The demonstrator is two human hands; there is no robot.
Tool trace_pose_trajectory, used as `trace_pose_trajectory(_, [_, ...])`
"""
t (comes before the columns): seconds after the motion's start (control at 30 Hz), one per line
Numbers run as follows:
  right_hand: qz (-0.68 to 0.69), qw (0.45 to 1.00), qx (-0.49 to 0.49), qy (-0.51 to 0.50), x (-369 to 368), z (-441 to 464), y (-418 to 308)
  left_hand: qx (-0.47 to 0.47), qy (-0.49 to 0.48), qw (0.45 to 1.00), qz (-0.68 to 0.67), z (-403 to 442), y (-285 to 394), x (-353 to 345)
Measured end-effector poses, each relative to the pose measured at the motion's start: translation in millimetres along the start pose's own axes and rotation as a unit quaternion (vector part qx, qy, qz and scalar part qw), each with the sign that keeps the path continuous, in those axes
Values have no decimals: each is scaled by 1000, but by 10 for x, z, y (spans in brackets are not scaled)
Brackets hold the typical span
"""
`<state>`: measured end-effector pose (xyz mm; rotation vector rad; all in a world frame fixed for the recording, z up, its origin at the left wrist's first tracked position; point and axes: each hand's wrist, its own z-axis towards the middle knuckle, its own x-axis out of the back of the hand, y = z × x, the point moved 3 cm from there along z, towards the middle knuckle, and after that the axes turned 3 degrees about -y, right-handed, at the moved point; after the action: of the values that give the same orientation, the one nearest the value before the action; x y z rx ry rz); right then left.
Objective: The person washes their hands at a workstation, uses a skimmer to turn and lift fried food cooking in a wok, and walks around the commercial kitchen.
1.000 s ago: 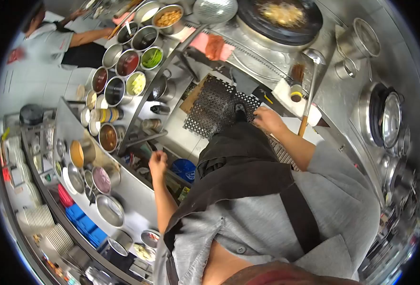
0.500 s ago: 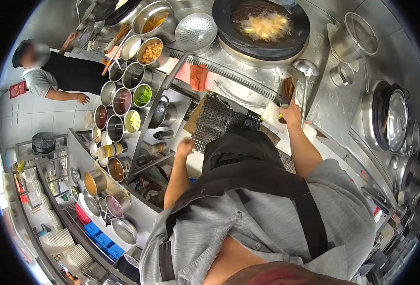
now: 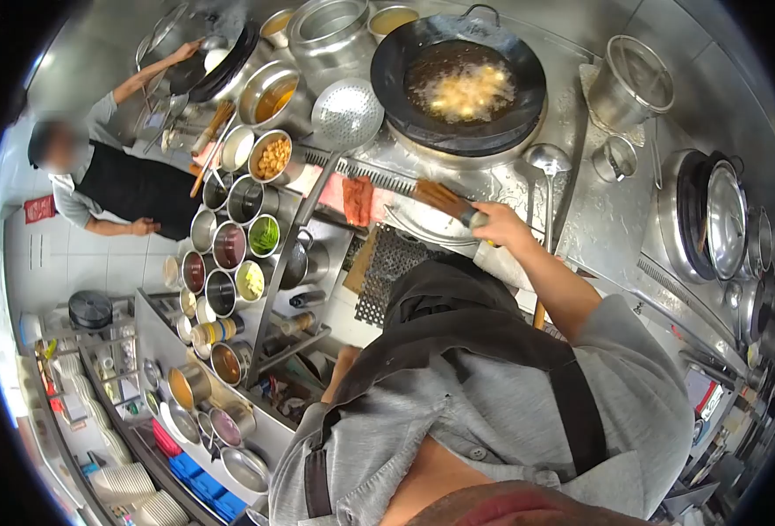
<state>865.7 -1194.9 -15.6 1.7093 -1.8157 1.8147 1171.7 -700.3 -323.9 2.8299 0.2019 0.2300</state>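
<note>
My right hand (image 3: pixel 503 226) is closed around the handle end of a bamboo wok brush (image 3: pixel 441 197), whose bristles point left over the front edge of the stove. Just beyond the bristles stands a black wok (image 3: pixel 387 88) with food frying in bubbling oil. A red cloth (image 3: pixel 358 202) lies left of the brush on the stove's front ledge. My left hand (image 3: pixel 346 354) hangs low beside my apron; its fingers are mostly hidden. A perforated strainer (image 3: pixel 347 112) with a long handle rests left of the wok, and a ladle (image 3: pixel 548 159) lies to the right.
Several metal pots of ingredients (image 3: pixel 271 156) crowd the left counter. A co-worker (image 3: pixel 124 188) stands at the far left, one arm stretched to another wok. A pot with a sieve (image 3: pixel 637 79) and a lidded wok (image 3: pixel 726 219) are on the right.
My right hand has moved left with the wok brush, which has swung from upright to pointing left. My left hand has dropped back toward my body. The co-worker's arm has reached further out.
</note>
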Motion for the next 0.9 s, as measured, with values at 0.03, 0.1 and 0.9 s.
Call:
trace_pose_trajectory(0.03, [-48, 999, 8, -23, -26, 95, -29, 3, -10, 997, -76, 215, 228, 87])
trace_pose_trajectory(0.1, [-98, 994, 54, -9, 38, 122, 4, -70, 75, 990, -94, -581, 1496, 119])
trace_pose_trajectory(0.9, [-172, 829, -60, 528, 2352, -1306, 382, -83, 30, 963, 256, -15, 1375, 691])
